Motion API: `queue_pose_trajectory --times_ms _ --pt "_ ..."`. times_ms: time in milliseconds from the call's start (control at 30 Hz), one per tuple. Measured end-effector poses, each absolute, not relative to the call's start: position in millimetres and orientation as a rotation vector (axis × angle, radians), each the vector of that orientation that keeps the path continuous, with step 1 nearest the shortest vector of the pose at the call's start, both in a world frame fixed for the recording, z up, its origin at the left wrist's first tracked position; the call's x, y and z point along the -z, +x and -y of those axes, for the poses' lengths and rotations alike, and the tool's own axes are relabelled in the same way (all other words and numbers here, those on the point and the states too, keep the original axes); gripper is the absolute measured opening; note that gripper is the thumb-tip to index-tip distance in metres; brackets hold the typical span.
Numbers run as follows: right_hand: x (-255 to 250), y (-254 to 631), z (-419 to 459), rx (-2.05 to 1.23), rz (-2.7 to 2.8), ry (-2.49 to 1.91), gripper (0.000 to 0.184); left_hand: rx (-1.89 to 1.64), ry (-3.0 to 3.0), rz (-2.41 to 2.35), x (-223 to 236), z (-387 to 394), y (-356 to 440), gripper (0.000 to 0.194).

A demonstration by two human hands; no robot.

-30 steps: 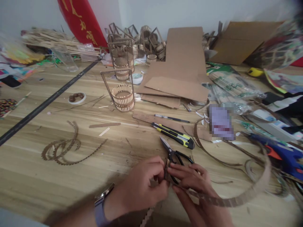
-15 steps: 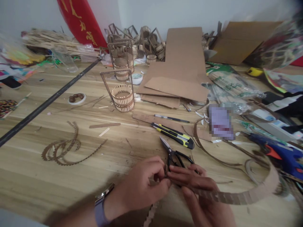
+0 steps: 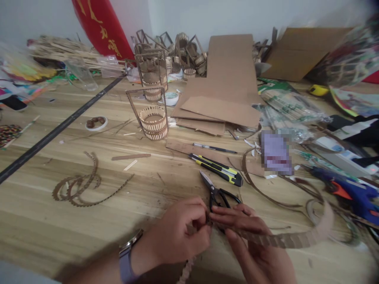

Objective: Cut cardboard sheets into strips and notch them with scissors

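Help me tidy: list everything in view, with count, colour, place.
Strip: one, brown, in hands
Scissors: one, black-handled, near hands
Knife: one, black-yellow, centre
Pen: one, dark, centre
Loose strips: several, brown, sides
Baskets: many, brown-cream, back
Cardboard sheets: several, brown, back
Box: one, brown, back right
Glue gun: one, blue, right
Dishes: two, white, left, centre
Bar: one, black, left
Banner: one, red, back left
Other clutter: uncounted, mixed, edges
Left hand: one, centre
Right hand: one, centre

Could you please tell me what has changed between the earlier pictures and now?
The right hand's thumb has shifted slightly right, away from the left hand, and the cardboard strip's curve sits a little higher in view. Both hands hold the strip throughout. The scissors, cutter and front basket stayed put.
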State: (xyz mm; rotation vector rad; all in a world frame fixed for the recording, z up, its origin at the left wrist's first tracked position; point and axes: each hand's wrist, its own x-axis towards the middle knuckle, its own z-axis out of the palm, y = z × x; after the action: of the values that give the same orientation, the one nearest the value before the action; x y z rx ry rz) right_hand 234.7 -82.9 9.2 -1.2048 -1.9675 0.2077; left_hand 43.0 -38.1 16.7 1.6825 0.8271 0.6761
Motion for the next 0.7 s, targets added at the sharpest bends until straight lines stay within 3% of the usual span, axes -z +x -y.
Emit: queue_pose_trajectory --times_ms 333,500,700 --pt "-6.8 230.0 83.5 -0.496 1.654 -1.224 0.007 -0.596 1.570 -1.003 -21.5 38.4 45.2 0.010" --pt "-3.5 228.1 83.6 -0.433 1.729 -1.183 0.010 -0.579 1.505 -1.066 -20.6 38.4 47.2 0.003" --pt "-1.1 230.9 84.0 -0.291 1.913 -1.188 0.017 -0.618 1.580 -1.087 -20.3 40.1 46.6 0.016"
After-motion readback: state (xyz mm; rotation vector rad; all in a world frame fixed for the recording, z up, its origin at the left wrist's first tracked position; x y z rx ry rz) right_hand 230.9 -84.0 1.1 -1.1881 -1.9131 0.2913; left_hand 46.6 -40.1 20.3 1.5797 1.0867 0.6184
